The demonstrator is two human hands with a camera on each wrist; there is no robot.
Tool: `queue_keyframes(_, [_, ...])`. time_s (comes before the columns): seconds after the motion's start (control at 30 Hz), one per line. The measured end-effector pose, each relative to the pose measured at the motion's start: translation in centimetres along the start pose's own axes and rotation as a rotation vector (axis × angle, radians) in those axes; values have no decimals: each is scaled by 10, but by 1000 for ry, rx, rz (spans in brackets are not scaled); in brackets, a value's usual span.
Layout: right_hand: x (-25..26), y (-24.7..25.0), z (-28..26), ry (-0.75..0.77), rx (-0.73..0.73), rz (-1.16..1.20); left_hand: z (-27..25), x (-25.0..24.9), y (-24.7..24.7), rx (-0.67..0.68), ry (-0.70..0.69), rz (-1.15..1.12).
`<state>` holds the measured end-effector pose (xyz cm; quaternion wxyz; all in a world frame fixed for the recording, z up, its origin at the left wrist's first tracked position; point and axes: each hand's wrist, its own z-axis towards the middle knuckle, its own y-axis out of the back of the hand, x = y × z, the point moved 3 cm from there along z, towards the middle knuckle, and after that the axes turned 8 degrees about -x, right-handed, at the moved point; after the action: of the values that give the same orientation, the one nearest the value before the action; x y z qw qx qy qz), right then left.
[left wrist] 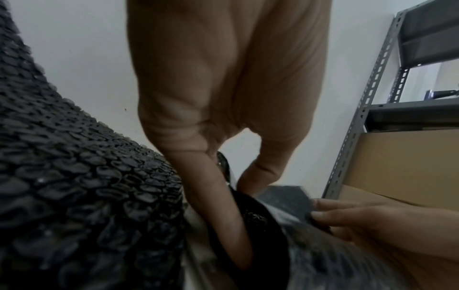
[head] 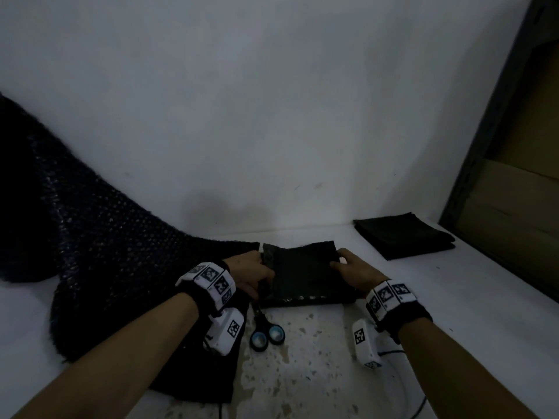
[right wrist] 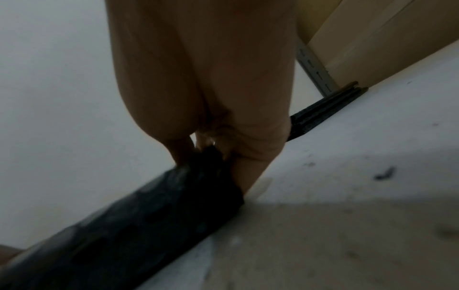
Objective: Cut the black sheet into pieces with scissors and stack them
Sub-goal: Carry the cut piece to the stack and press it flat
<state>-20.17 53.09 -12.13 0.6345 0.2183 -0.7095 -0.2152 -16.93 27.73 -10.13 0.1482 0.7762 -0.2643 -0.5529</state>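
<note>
Both hands [head: 251,275] [head: 355,273] apparently pinch the cut piece [head: 305,272].

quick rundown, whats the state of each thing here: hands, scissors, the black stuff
left hand: grips the left edge of the cut piece
right hand: pinches the right edge of the cut piece
cut piece: held between both hands, near edge on the table
scissors: lying on the table, no hand on them
black sheet: draped from the left onto the table
stack of pieces: lying flat, far right

white wall [head: 272,116], metal shelving [left wrist: 352,137], cardboard box [left wrist: 402,166]
</note>
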Motion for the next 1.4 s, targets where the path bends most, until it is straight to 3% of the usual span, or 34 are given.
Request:
queue_keyframes(0.1, [4, -4, 4, -82, 23, -94, 3, 4, 2, -40, 33, 20])
queue_keyframes(0.27, [0, -7, 13, -93, -21, -212, 7, 6, 4, -57, 58, 55])
queue_keyframes(0.63, [-4, -3, 15, -101, -138, -353, 9, 3, 6, -215, -38, 130])
queue_keyframes(0.8, [-7, 4, 12, -100, -166, -377, 13, 0, 0, -132, -36, 105])
queue_keyframes(1.23, [1, 5, 8, -94, -259, -274, 25, 0, -3, -165, -20, 120])
queue_keyframes(1.3, [7, 3, 5, -73, -213, -285, 24, -3, -3, -162, -21, 165])
queue_keyframes(1.4, [19, 1, -1, 88, -210, -446, 24, -6, -3, -178, -48, 231])
